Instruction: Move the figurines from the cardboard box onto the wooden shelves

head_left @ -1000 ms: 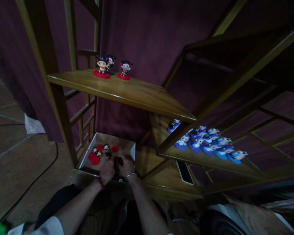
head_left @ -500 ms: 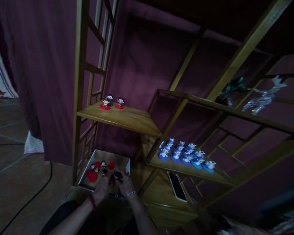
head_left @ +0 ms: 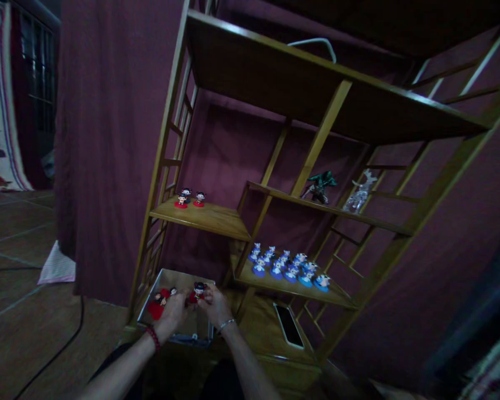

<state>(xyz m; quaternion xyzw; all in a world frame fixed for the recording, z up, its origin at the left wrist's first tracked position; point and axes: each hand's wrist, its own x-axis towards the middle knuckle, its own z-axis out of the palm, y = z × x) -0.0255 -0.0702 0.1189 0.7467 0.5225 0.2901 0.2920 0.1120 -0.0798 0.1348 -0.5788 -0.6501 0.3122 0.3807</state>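
Over the open box (head_left: 148,300), my right hand (head_left: 217,308) grips a small figurine (head_left: 199,289) with black hair and a red lower part. Its fingers and thumb close on the figurine's right side. My left hand (head_left: 174,315) is at the figurine's left, with its fingers bent in against the red part; exactly where they touch is hard to see. Inside the box, left of my hands, lie red discs (head_left: 156,311) and other loose figurine pieces (head_left: 161,299), partly covered by my left hand.
On the wooden shelf (head_left: 204,218) above the box stand three figurines (head_left: 182,200) with red bases. Several blue-purple figurines (head_left: 291,272) fill a lower shelf at right. A phone (head_left: 289,326) lies below them. Higher up are a green ornament (head_left: 321,186) and a clear deer-shaped one (head_left: 359,193).
My view has tilted up and shows more of the shelving. Both hands are still together over the box; the figurine is now upright, its face toward me, higher in the right hand.
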